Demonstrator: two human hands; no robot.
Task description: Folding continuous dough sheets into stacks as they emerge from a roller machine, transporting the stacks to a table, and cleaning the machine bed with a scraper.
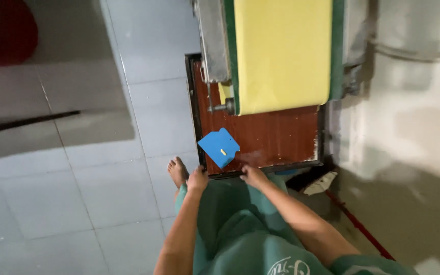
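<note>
My left hand (197,179) rests on the near left corner of a reddish-brown wooden board (276,137) with a dark frame; its fingers curl over the edge. Further right on the same near edge sits my right hand (252,175), fingers bent on the rim. A flat blue plastic scraper (219,146) lies on the board just above and between both hands, touching neither. Behind it, a wide yellow sheet (281,51) on a green-edged machine belt hangs over the far half of the board.
A grey metal machine frame (214,40) with a bolt stands left of the yellow sheet. My bare foot (177,171) stands on the pale tiled floor (77,178). A rough concrete wall (413,127) is at right, with a red rod (357,224) and scraps on the ground.
</note>
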